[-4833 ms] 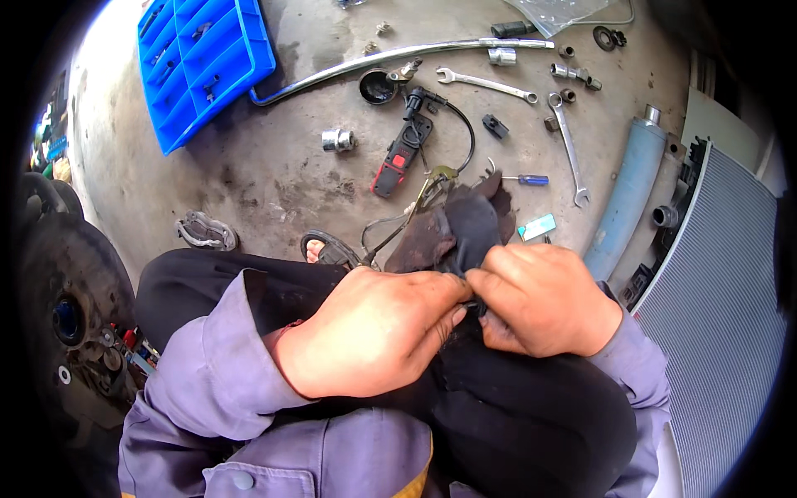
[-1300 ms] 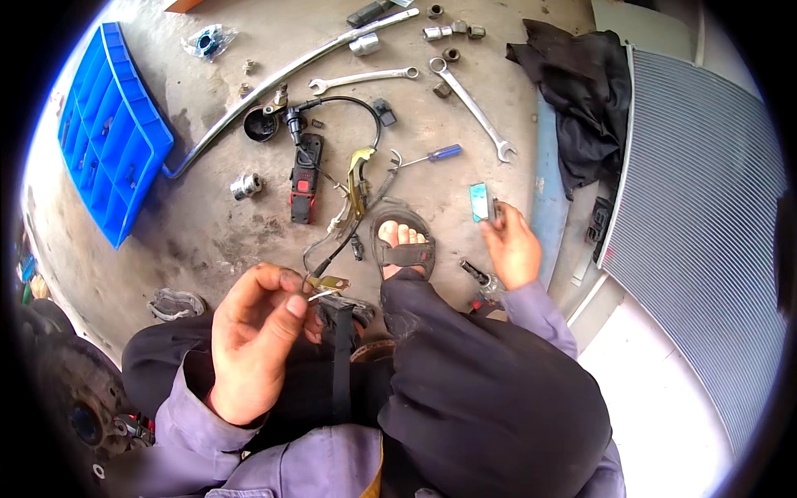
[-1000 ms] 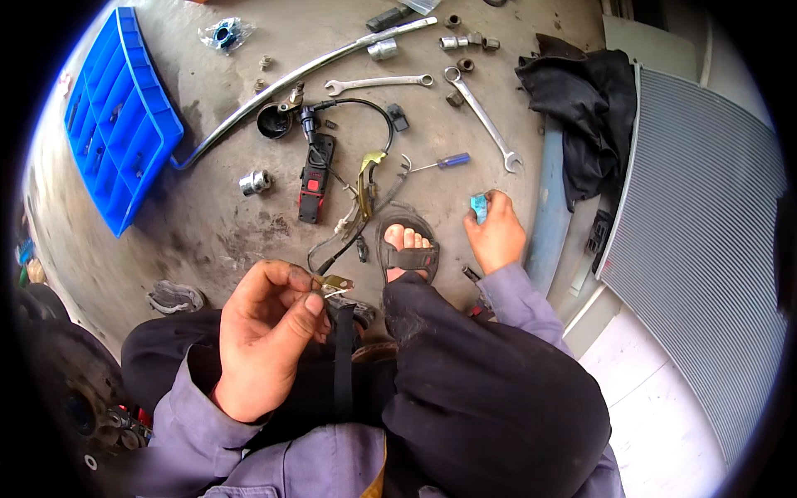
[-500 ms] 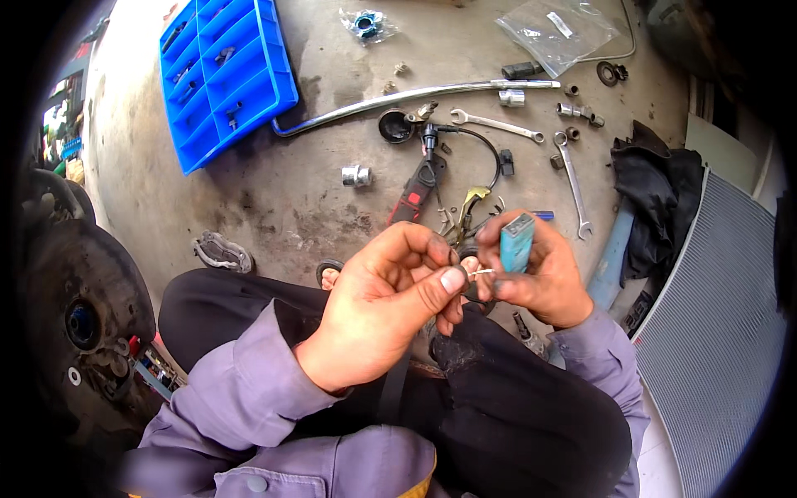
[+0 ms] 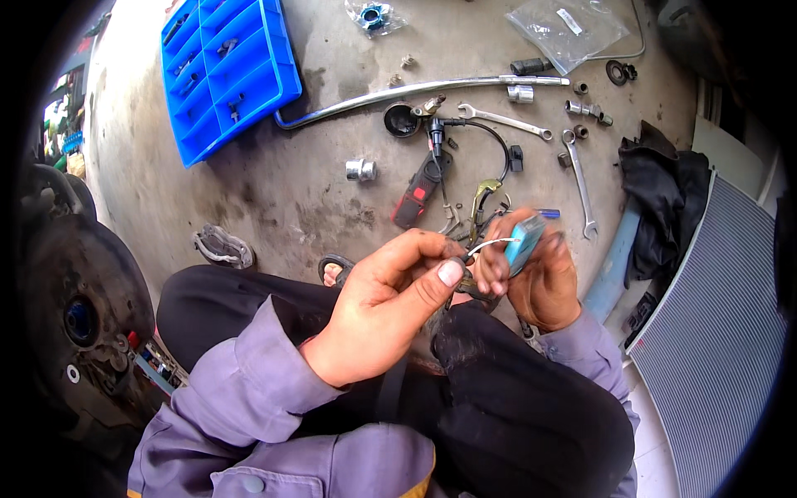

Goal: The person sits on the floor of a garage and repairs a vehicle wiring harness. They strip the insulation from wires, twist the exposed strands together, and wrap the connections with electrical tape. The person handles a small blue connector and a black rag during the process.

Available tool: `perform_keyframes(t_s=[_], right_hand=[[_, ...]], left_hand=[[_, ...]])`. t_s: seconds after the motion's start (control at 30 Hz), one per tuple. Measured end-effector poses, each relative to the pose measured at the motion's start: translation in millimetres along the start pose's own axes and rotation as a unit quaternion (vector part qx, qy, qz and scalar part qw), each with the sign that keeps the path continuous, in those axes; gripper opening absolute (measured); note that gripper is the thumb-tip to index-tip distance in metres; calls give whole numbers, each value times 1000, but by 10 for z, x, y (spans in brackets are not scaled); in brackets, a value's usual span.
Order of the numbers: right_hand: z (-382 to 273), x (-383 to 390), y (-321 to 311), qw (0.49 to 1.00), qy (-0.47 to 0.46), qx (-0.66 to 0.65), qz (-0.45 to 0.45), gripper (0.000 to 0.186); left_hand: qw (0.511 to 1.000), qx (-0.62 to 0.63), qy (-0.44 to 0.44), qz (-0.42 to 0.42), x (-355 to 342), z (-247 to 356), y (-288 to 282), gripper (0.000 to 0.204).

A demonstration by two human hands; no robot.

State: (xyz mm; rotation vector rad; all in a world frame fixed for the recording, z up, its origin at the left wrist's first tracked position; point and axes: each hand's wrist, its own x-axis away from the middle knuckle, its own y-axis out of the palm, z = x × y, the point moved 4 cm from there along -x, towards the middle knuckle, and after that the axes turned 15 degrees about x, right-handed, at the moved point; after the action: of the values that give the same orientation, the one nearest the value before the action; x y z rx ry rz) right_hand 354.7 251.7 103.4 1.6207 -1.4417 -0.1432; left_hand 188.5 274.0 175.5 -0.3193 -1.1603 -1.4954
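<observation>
My left hand (image 5: 390, 303) is closed, its thumb and forefinger pinching a thin cable whose pale wire end (image 5: 491, 242) sticks out to the right. The rest of that cable is mostly hidden by the fingers. In my right hand (image 5: 544, 282), slightly smeared by motion, is a flat teal lighter (image 5: 522, 246). The tip of the wire reaches the lighter's side or passes in front of it; I cannot tell whether they touch. Both hands are above my lap. Just beyond them on the floor lie a black cable with a connector (image 5: 498, 149) and a black-and-red tool (image 5: 418, 195).
A blue compartment tray (image 5: 286, 95) holds small parts at the far left. Around the floor are a long metal bar (image 5: 398, 94), two wrenches (image 5: 506, 123), sockets (image 5: 360, 170) and a clear plastic bag (image 5: 573, 37). A finned panel (image 5: 714, 332) stands at right, beside black cloth (image 5: 664, 187).
The lighter has tilted and turned in my right hand, whose fingers have shifted. More of the pale wire now shows, extending up and right toward the lighter. My left hand keeps its pinch.
</observation>
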Motion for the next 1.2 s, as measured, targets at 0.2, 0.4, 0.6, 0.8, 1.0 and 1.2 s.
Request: perform_keyframes(t_s=[0.2,0.4,0.6,0.8,1.0,1.2], right_hand=[[93,21,-18,987,146,61,-27,50],[149,8,-39,990,135,-6,-40,45],[-79,17,-74,955,71,282,48,47],[-212,72,-106,974,13,228,-2,54],[-324,112,-183,851,2,523,-47,42],[-115,119,-29,970,38,238,-40,44]], left_hand=[[999,9,-16,30,-10,-41,-66,19],[998,-34,-16,47,-11,-9,-99,18],[997,-23,21,73,-32,132,-133,17],[996,-29,32,75,17,141,-75,19],[997,-36,40,59,24,148,-59,19],[997,-40,21,63,37,144,-65,19]])
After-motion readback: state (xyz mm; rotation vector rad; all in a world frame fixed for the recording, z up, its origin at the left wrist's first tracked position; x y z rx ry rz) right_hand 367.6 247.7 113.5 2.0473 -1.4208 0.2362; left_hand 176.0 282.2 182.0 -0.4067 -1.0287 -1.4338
